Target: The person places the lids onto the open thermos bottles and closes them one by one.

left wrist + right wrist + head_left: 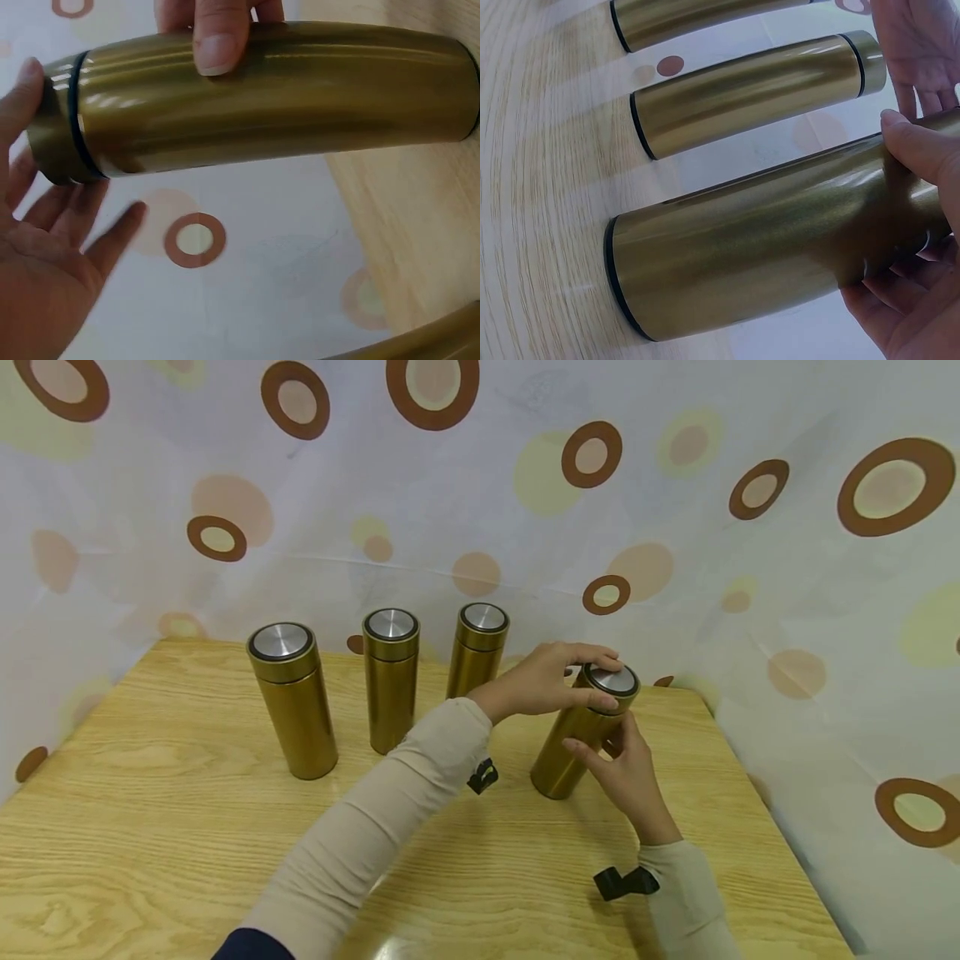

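Note:
At the right of the table stands a gold thermos (573, 739) with a brushed silver top. My left hand (551, 678) reaches across and holds its lid (54, 124), thumb on one side and fingers on the other. Lower down, my right hand (626, 772) grips the body, its thumb (913, 146) along the near side and the fingers curled beneath in the right wrist view. The base (622, 281) is close on the wood. The lid sits on the body in the left wrist view.
Three more gold thermoses stand upright in a row to the left: one at far left (296, 718), one in the middle (392, 693) and one farther back (474, 664), partly behind my left forearm. A dotted cloth (465, 485) hangs behind the wooden table (150, 827).

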A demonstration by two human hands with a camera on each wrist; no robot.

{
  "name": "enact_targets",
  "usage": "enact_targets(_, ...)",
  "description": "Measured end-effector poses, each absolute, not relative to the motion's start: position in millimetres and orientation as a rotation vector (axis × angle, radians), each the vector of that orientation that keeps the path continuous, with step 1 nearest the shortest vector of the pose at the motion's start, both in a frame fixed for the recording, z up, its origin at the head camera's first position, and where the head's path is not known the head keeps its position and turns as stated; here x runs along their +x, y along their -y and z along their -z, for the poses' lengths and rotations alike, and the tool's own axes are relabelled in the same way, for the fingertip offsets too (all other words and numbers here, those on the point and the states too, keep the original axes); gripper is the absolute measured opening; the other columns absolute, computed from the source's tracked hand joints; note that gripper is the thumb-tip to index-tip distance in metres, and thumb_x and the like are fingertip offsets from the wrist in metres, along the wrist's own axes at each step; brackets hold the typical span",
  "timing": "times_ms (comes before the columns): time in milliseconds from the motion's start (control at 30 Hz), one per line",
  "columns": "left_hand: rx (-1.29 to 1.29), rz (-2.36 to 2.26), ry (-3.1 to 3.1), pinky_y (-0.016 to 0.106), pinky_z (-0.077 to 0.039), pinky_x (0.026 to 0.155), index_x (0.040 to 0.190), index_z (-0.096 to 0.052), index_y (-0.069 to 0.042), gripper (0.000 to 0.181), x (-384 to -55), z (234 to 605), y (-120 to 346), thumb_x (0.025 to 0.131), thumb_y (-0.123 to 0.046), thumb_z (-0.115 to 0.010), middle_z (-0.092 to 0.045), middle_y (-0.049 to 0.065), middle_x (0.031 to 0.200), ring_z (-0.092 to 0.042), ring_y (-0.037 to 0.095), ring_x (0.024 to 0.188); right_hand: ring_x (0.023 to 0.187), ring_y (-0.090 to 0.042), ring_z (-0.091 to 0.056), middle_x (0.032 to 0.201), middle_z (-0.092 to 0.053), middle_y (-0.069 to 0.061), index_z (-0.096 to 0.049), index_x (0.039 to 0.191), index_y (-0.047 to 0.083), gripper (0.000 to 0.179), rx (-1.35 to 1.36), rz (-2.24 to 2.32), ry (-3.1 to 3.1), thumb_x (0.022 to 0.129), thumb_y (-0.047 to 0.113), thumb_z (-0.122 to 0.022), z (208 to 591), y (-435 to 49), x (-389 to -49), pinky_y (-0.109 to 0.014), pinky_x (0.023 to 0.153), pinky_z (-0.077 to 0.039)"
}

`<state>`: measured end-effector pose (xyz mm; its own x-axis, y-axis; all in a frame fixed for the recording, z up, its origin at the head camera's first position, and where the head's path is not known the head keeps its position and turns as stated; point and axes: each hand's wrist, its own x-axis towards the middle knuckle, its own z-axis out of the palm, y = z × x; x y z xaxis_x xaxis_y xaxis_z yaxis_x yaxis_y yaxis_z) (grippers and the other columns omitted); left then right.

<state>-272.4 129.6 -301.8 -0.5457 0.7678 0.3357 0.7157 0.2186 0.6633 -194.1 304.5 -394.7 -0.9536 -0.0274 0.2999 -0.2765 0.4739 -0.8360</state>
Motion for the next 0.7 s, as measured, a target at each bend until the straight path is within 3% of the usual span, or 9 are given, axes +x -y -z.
enact_targets(167, 1.423, -1.052, -2.639, 0.024, -0.041, 0.100, 0.131, -0.057, -0.014, 0.047, -252, 292, -133, 0.095, -0.045, -0.055, -0.053, 0.001, 0.137, -0.051, 0.013, 0.123, 0.127, -0.033, -0.044, 0.139, -0.043, -0.013, -0.024, 0.149, 0.012, 0.074, 0.295, -1.474, 2.483, 0.090, 0.019, -0.068, 395, -305, -195, -0.056, 0.105, -0.034)
enact_targets(367, 1.221, -0.534, -3.185, 0.032, -0.052, 0.077, 0.126, -0.058, -0.019, 0.060, -219, 289, -153, 0.095, -0.064, -0.034, -0.060, 0.004, 0.118, -0.062, 0.020, 0.095, 0.123, -0.031, -0.048, 0.135, -0.046, -0.015, -0.030, 0.144, 0.006, 0.063, 0.328, -1.385, 2.491, 0.091, 0.006, -0.064, 397, -306, -196, -0.050, 0.102, -0.040)
enact_targets(533, 1.222, -0.180, -3.577, 0.028, -0.049, 0.064, 0.105, -0.061, -0.019, 0.052, -210, 299, -165, 0.092, -0.065, -0.039, -0.061, 0.002, 0.087, -0.061, 0.017, 0.071, 0.120, -0.033, -0.051, 0.132, -0.048, -0.018, -0.034, 0.141, 0.002, 0.057, 0.273, -1.350, 2.536, 0.092, 0.003, -0.062, 396, -306, -194, -0.047, 0.098, -0.044)
enact_targets(700, 1.226, -0.093, -3.705, 0.026, -0.049, 0.063, 0.103, -0.062, -0.022, 0.046, -215, 304, -165, 0.091, -0.063, -0.047, -0.060, -0.001, 0.082, -0.062, 0.013, 0.070, 0.132, -0.034, -0.040, 0.141, -0.040, -0.017, -0.024, 0.149, 0.007, 0.068, 0.287, -1.449, 2.507, 0.092, 0.007, -0.063, 395, -306, -195, -0.051, 0.107, -0.035)
